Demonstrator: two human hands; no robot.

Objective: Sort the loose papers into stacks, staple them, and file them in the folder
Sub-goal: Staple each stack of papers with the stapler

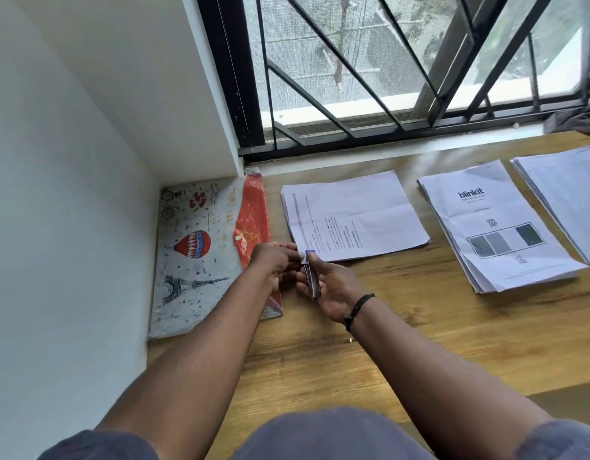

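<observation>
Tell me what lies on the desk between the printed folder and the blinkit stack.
In the head view, one paper stack lies between the folder and the blinkit stack. Both hands, the right hand holding a stapler, work at its near-left corner.

The bench (419,343) is matt, grained wood. The folder (200,257) is glossy printed plastic with a red flap. The paper stacks (353,217) look matt, faintly creased. The window grille (336,78) is dark painted metal.

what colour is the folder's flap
Red-orange with a faint tower print, on the folder; the head view shows it.
</observation>
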